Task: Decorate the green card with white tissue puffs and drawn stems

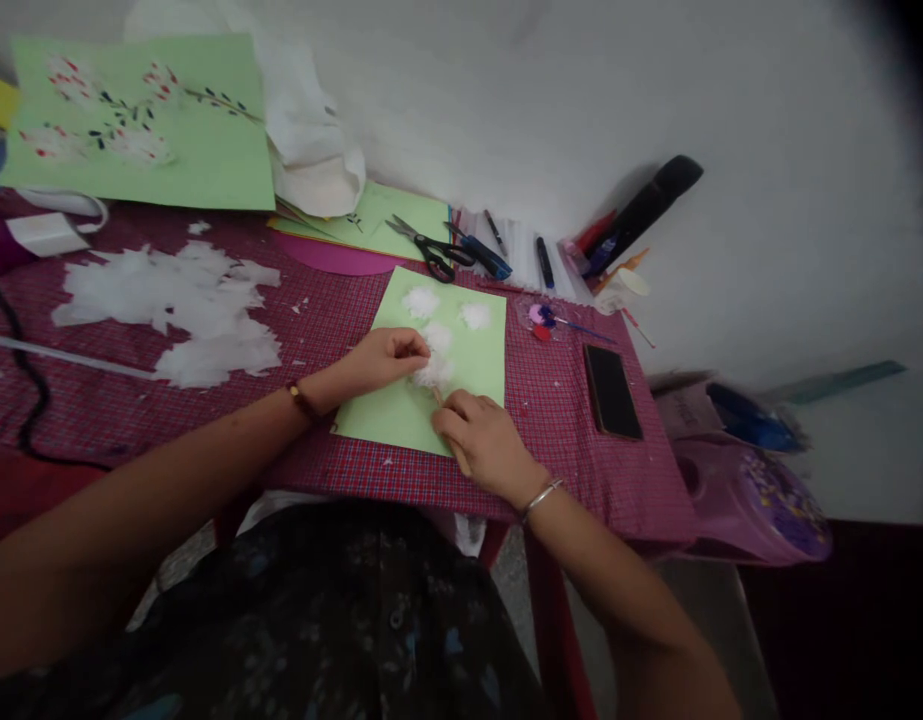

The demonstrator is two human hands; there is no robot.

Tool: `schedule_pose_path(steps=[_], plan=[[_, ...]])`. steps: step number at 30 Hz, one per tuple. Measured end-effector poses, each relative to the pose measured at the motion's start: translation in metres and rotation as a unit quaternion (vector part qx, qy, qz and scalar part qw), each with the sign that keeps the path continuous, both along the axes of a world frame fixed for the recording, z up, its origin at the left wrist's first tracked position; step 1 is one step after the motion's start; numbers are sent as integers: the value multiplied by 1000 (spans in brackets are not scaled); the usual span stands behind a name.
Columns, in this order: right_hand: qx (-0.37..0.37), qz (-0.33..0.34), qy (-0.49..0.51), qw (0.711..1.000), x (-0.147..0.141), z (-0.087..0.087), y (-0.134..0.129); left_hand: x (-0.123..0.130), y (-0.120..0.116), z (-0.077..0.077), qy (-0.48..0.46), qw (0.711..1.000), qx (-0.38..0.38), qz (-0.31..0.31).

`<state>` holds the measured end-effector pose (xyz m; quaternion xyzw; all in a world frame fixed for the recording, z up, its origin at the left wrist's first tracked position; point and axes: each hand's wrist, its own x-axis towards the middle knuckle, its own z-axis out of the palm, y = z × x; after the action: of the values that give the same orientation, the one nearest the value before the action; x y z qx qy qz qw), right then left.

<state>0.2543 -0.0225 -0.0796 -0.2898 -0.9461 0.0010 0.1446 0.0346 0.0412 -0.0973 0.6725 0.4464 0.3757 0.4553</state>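
Note:
A green sheet lies on the checked tablecloth, bearing several white fluffy paper tufts. My left hand is closed in a pinch at the left edge of the lowest tuft; what lies between its fingertips is too small to make out. Just below that tuft, my right hand is closed around a thin brown stick, whose tip points at the tuft. Most of the stick is hidden by the fingers.
Torn white paper is heaped at the left. Behind the sheet lie scissors and a blue cutter. A phone and a paint palette are to the right. A decorated green sheet leans at the back left.

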Motion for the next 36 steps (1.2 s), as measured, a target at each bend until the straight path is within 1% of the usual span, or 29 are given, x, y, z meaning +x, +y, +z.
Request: schedule_pose_path(steps=[3, 5, 7, 9, 11, 12, 13, 14, 16, 18, 19, 20, 21, 24, 26, 27, 28, 30, 33, 36], plan=[[-48, -12, 120, 991, 5, 1, -1, -3, 0, 8, -20, 997, -48, 51], [-115, -21, 219, 969, 7, 1, -2, -4, 0, 12, -22, 996, -61, 58], [-191, -46, 315, 929, 9, -1, -1, -5, 0, 12, -20, 996, -63, 59], [-249, -85, 396, 880, 9, -3, 1, -5, 0, 9, -13, 996, -61, 59], [-264, -121, 463, 837, 9, -4, 4, -4, 0, 5, 5, 998, -33, 57], [-258, -137, 486, 824, 8, -5, 6, -4, 0, 3, 21, 998, -1, 57], [-249, -149, 495, 819, 8, -6, 8, -4, -2, 1, 41, 997, 42, 50], [-243, -156, 493, 821, 8, -6, 10, -4, -4, 0, 65, 993, 91, 33], [-250, -156, 460, 837, 9, -8, 13, -6, -10, -1, 116, 976, 182, -28], [-274, -147, 423, 851, 9, -11, 15, -9, -15, 0, 157, 955, 231, -98], [-282, -143, 412, 855, 10, -12, 15, -11, -16, 1, 165, 950, 238, -116], [-288, -140, 406, 856, 10, -13, 15, -12, -16, 2, 161, 951, 236, -116], [-292, -139, 404, 856, 10, -13, 15, -13, -15, 2, 150, 957, 226, -101], [-286, -144, 422, 848, 9, -11, 15, -15, -8, 3, 129, 975, 182, -5], [-270, -158, 453, 834, 8, -8, 16, -14, -3, 2, 162, 971, 170, 48], [-265, -165, 464, 829, 7, -8, 17, -13, -1, 1, 185, 966, 174, 58], [-264, -167, 467, 827, 6, -8, 19, -12, 0, 0, 205, 960, 182, 58], [-284, -156, 446, 834, 4, -9, 22, -11, 1, -1, 228, 953, 196, 44], [-329, -127, 402, 845, 2, -12, 27, -10, 0, -2, 226, 955, 191, 30], [-354, -113, 411, 832, 1, -13, 28, -12, 0, -1, 220, 960, 165, 45]])
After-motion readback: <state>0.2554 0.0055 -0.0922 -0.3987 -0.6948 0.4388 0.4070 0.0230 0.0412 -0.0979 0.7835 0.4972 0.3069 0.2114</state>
